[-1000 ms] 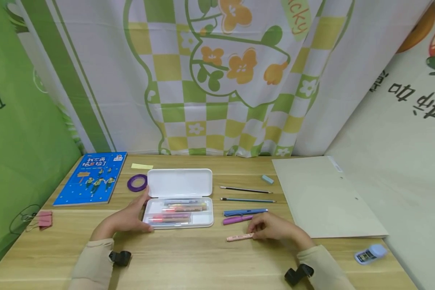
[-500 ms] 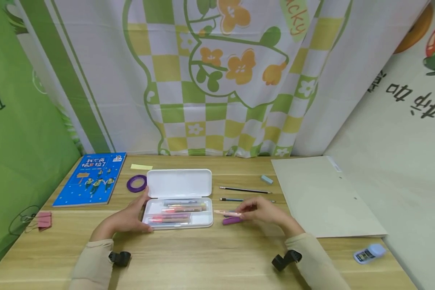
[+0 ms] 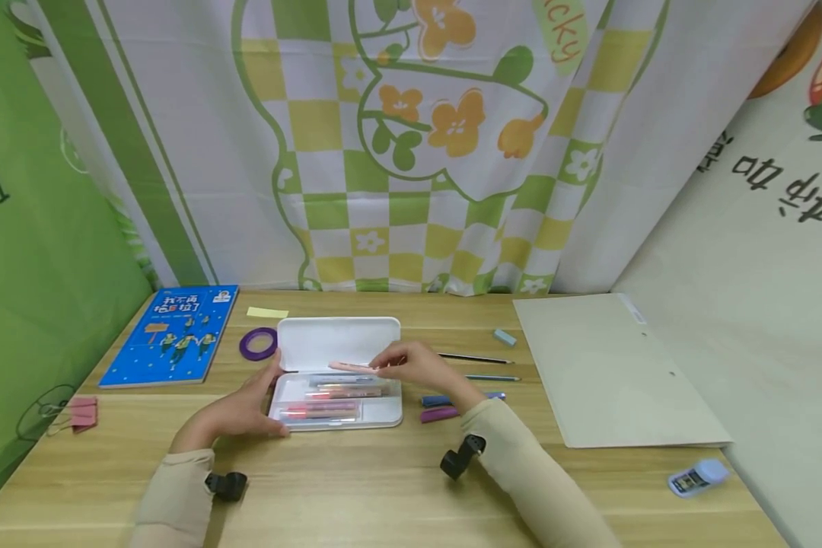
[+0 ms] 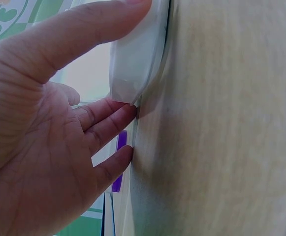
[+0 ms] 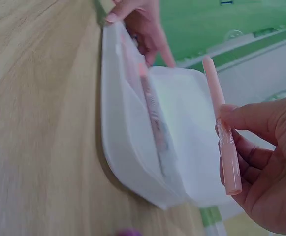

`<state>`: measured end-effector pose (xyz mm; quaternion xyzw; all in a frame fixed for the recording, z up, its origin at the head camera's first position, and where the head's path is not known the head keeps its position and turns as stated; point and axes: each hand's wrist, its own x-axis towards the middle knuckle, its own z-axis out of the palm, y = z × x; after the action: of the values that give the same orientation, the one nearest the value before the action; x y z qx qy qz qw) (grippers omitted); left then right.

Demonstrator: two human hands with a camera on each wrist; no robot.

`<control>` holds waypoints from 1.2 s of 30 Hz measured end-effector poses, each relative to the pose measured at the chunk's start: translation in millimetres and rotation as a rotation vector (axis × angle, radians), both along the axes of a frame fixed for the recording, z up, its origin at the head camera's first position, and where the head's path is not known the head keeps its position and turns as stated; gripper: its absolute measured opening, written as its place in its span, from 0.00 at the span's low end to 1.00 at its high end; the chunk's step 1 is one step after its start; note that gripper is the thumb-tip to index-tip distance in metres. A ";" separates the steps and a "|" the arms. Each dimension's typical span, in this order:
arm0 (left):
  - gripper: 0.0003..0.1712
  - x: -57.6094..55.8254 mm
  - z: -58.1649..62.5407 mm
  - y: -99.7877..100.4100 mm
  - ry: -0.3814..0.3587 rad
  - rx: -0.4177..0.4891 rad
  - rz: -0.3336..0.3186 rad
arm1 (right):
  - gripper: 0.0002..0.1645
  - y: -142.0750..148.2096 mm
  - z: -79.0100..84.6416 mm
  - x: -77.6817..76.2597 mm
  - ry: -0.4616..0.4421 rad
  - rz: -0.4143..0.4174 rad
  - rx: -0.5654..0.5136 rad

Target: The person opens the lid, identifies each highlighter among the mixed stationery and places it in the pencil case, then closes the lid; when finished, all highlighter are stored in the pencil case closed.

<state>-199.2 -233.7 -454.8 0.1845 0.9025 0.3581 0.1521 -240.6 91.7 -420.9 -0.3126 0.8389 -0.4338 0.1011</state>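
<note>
A white pencil case (image 3: 382, 413) lies with its lid laid back, several pens and markers in clear sleeves inside it. My left hand (image 3: 246, 409) grips the case's left end, thumb at the front corner and fingers along the back, as the left wrist view also shows. Between the thumb and fingers of my right hand (image 3: 421, 368) is a pale pink marker pen (image 5: 230, 164), held over the line between lid and tray. Beneath my right forearm, a blue pen (image 3: 437, 400) and a purple pen (image 3: 438, 415) lie partly hidden.
Two pencils, one of them a dark pencil (image 3: 479, 358), and an eraser (image 3: 504, 337) lie right of the case. A beige folder (image 3: 623, 373) and glue bottle (image 3: 699, 479) are farther right. Leftward are purple tape (image 3: 244, 346), a blue book (image 3: 171, 335) and a pink binder clip (image 3: 84, 412).
My right hand has picked the pink marker pen up off the table and carried it left and back, over the pencil case. My left hand stays on the case.
</note>
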 end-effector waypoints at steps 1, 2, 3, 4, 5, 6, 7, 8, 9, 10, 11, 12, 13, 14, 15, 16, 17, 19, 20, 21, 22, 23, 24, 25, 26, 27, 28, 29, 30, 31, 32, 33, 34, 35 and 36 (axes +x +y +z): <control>0.76 -0.1 0.0 -0.2 -0.001 0.001 0.001 | 0.08 -7.9 -1.5 -2.0 0.010 0.008 0.008; 0.76 -0.2 -0.3 -0.6 -0.002 0.002 0.001 | 0.08 -15.1 -3.3 -3.7 0.020 0.012 0.018; 0.76 -0.3 -0.5 -0.8 -0.003 0.002 0.001 | 0.08 -21.8 -5.0 -5.1 0.029 0.014 0.033; 0.76 -0.5 -0.7 -0.9 -0.003 0.004 0.000 | 0.07 -28.0 -6.5 -6.2 0.040 0.013 0.048; 0.76 -0.6 -0.8 -1.0 -0.003 0.008 0.000 | 0.07 -33.6 -7.9 -7.1 0.046 0.011 0.062; 0.76 -0.8 -1.1 -1.2 -0.006 0.008 0.001 | 0.06 -38.7 -9.2 -7.7 0.047 0.007 0.079; 0.76 -1.1 -1.7 -1.0 -0.006 0.009 0.000 | 0.06 -42.9 -10.3 -8.0 0.045 0.002 0.094; 0.76 -1.5 -2.2 -0.8 -0.008 0.008 0.001 | 0.06 -46.7 -11.3 -8.0 0.042 -0.004 0.112; 0.76 -1.8 -2.4 -0.6 -0.009 0.007 0.001 | 0.05 -50.0 -12.3 -8.2 0.041 -0.008 0.130; 0.76 -2.0 -2.6 -0.4 -0.011 0.007 0.003 | 0.05 -52.8 -12.9 -8.2 0.039 -0.010 0.142; 0.76 -2.2 -2.6 -0.3 -0.011 0.006 0.003 | 0.05 -55.2 -13.6 -8.1 0.038 -0.011 0.156; 0.76 -2.3 -2.5 -0.3 -0.012 0.006 0.004 | 0.05 -57.1 -14.3 -8.0 0.042 -0.009 0.167; 0.76 -2.4 -2.4 -0.3 -0.012 0.004 0.003 | 0.05 -58.8 -14.9 -7.8 0.053 -0.002 0.173; 0.76 -2.4 -2.0 -0.2 -0.014 0.003 0.004 | 0.05 -60.1 -15.4 -7.7 0.070 0.005 0.179; 0.76 -2.2 -1.5 -0.2 -0.013 0.003 0.002 | 0.05 -61.2 -15.9 -7.4 0.084 0.014 0.180; 0.76 -2.0 -0.9 -0.1 -0.013 0.006 0.002 | 0.05 -62.0 -16.4 -7.2 0.100 0.024 0.179; 0.76 -1.6 -0.3 -0.1 -0.014 0.008 0.002 | 0.05 -62.7 -17.3 -7.1 0.118 0.032 0.179; 0.76 -0.7 0.8 -0.2 -0.014 0.012 0.002 | 0.05 -63.7 -18.5 -6.8 0.147 0.048 0.174; 0.76 -0.2 1.2 -0.3 -0.015 0.013 0.004 | 0.04 -64.0 -19.2 -6.5 0.159 0.052 0.171; 0.76 0.4 1.7 -0.3 -0.015 0.015 0.004 | 0.04 -64.3 -20.0 -6.2 0.168 0.053 0.168; 0.76 0.8 2.3 -0.2 -0.016 0.015 0.007 | 0.04 -64.4 -20.5 -5.9 0.175 0.048 0.164; 0.76 1.1 2.4 -0.4 -0.016 0.015 0.008 | 0.04 -64.3 -21.0 -5.4 0.179 0.039 0.159; 0.76 1.4 2.6 -0.5 -0.016 0.014 0.009 | 0.04 -63.8 -21.6 -5.2 0.175 0.028 0.151; 0.76 1.6 2.7 -0.5 -0.015 0.013 0.009 | 0.04 -62.9 -22.4 -5.0 0.167 0.012 0.141; 0.76 1.6 2.2 -0.6 -0.013 0.013 0.008 | 0.04 -61.3 -23.1 -4.7 0.156 -0.005 0.124; 0.76 1.6 2.0 -0.6 -0.010 0.014 0.007 | 0.04 -58.9 -23.2 -4.0 0.145 -0.021 0.107; 0.76 1.5 1.6 -0.6 -0.010 0.015 0.005 | 0.04 -55.9 -23.7 -3.8 0.126 -0.037 0.087; 0.75 1.3 1.2 -0.5 -0.009 0.016 0.004 | 0.05 -52.2 -24.1 -3.5 0.102 -0.053 0.069; 0.75 1.2 1.1 -0.4 -0.009 0.015 0.004 | 0.05 -47.9 -24.6 -3.5 0.079 -0.068 0.050; 0.75 1.0 0.8 -0.4 -0.007 0.017 0.002 | 0.05 -43.1 -24.3 -3.1 0.050 -0.083 0.028; 0.75 0.7 0.4 -0.4 -0.007 0.017 0.001 | 0.06 -37.8 -23.8 -2.8 0.020 -0.095 0.006; 0.75 0.6 0.5 -0.4 -0.008 0.018 0.001 | 0.06 -32.3 -23.4 -2.7 -0.013 -0.107 -0.018; 0.75 0.5 0.4 -0.6 -0.009 0.018 0.001 | 0.07 -26.9 -23.4 -3.0 -0.050 -0.120 -0.042; 0.75 0.5 0.2 -0.7 -0.007 0.017 0.002 | 0.07 -21.5 -23.1 -3.0 -0.085 -0.133 -0.070; 0.76 0.5 -0.1 -0.8 -0.006 0.017 0.002 | 0.08 -16.0 -22.6 -2.8 -0.115 -0.145 -0.094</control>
<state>-198.7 -234.5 -454.9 0.1841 0.8991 0.3665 0.1529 -243.4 75.7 -443.5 -0.2301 0.8308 -0.4963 0.1024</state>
